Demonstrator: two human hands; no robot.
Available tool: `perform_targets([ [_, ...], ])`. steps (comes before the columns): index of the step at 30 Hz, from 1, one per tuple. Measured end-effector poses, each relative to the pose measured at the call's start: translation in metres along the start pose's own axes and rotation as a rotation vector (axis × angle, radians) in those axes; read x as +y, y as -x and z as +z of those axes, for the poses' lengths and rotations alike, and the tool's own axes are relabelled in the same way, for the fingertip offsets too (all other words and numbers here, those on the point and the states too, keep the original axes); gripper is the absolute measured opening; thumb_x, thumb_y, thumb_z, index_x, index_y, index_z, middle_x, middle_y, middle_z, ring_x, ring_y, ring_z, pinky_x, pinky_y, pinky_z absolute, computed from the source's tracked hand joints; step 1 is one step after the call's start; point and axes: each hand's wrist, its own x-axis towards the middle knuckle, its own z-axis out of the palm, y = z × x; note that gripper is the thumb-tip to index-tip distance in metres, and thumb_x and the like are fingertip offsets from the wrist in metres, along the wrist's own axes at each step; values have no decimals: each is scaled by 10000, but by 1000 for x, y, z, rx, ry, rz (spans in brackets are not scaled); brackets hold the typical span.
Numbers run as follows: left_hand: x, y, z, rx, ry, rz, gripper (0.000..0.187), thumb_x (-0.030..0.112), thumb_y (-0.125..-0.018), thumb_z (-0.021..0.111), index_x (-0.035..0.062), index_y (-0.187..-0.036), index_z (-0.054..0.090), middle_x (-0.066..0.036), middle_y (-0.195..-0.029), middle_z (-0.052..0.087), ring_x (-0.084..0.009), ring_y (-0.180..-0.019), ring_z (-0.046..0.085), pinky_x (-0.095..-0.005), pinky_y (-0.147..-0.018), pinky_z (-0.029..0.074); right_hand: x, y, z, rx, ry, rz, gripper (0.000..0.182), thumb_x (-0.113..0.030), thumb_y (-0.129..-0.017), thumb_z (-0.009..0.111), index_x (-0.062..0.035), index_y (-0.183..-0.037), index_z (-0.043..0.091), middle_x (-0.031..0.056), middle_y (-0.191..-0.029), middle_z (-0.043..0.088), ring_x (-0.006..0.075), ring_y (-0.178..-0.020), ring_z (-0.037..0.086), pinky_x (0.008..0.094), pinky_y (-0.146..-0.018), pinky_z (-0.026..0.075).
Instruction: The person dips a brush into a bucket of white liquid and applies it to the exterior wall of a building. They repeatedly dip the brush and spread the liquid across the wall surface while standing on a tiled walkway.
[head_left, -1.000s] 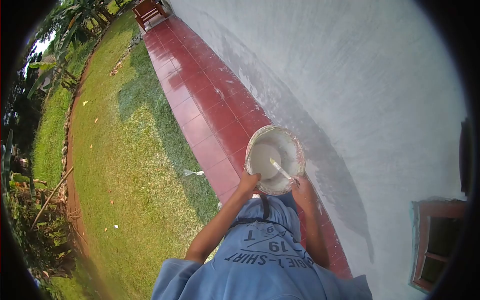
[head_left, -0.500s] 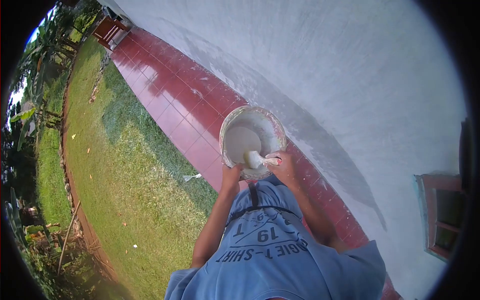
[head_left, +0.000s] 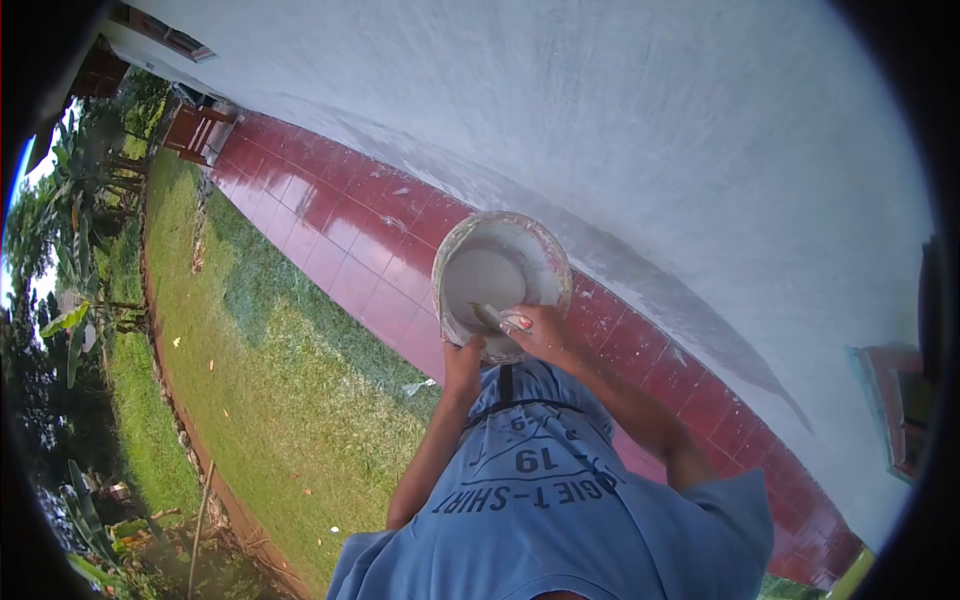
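Observation:
A paint-stained bucket (head_left: 455,250) with white paint (head_left: 482,278) inside is held out in front of my chest. My left hand (head_left: 463,356) grips the bucket's near rim from below. My right hand (head_left: 537,331) is closed on a paintbrush (head_left: 492,316) with a reddish handle, and its bristle end sits inside the bucket near the rim. I wear a blue T-shirt with printed letters.
A white plastered wall (head_left: 620,120) fills the top and right. Red floor tiles (head_left: 340,230) run along its base. Grass (head_left: 270,370) lies to the left, with plants and a stick at the edge. A window frame (head_left: 900,400) is at the right.
The view has swung right along the wall. My right hand has drawn in over the bucket's rim, and the brush, earlier lying across the paint, now sits at the near edge.

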Motion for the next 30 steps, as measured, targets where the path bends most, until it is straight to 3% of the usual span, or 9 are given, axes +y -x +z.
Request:
perform_targets([
  [3,17,-15,5,-67,-6,-41,569,-30,-752,523,9,-1311,426,-108,-1149,555,-211,-1025,574,-333,-831,517,7,-16,3,8,112,0,251,-183,-810,694,-17,-998,683,214,-866,680,376,-831,667,409,-724,520],
  [6,30,-21,11,-59,-17,-128,557,-4,-755,538,26,-1302,434,-104,-1129,554,-218,-989,593,-348,-714,565,10,-28,4,160,48,74,256,-173,-796,701,-12,-993,678,220,-860,676,387,-819,663,413,-706,524],
  [11,40,-59,-16,-204,-96,-241,572,17,-763,519,25,-1325,413,-126,-1146,551,-249,-993,610,-377,-765,567,19,-71,22,402,285,118,274,-143,-774,703,-5,-1007,660,209,-812,662,387,-771,652,439,-688,519],
  [16,66,-99,-53,-329,-170,-303,544,15,-778,513,19,-1315,421,-143,-1150,552,-244,-966,633,-381,-767,573,17,-106,91,200,399,87,315,-81,-751,677,-7,-1055,647,216,-953,629,403,-822,633,466,-740,503],
  [20,81,-152,-109,-437,-112,-299,527,4,-795,497,21,-1317,428,-149,-1169,552,-251,-1007,625,-392,-794,569,3,-140,156,208,323,-1,299,-92,-756,673,-17,-1045,656,211,-914,636,396,-830,633,470,-741,501],
  [22,96,-165,-131,-468,-105,-352,525,0,-798,492,16,-1319,427,-151,-1176,550,-254,-1029,617,-394,-806,568,-5,-155,181,149,346,-28,208,-166,-741,706,-8,-872,667,190,-753,634,386,-756,638,447,-682,497],
  [25,118,-189,-159,-467,-155,-349,526,-2,-799,495,11,-1320,427,-157,-1179,549,-266,-1050,606,-403,-801,571,-19,-173,209,179,228,39,210,-205,-743,707,-10,-796,650,194,-715,630,392,-745,635,433,-664,492],
  [26,122,-194,-167,-448,-179,-356,539,-6,-798,494,17,-1331,419,-157,-1192,543,-273,-1056,605,-412,-800,574,-20,-175,214,117,185,160,221,-139,-756,700,-14,-938,697,207,-852,675,346,-788,676,402,-722,522],
  [30,139,-213,-195,-537,-242,-403,565,-2,-804,497,42,-1359,399,-141,-1217,539,-274,-1035,620,-393,-767,590,-13,-176,238,344,-235,340,226,-132,-848,668,-9,-1036,700,124,-840,705,189,-776,690,325,-694,555],
])
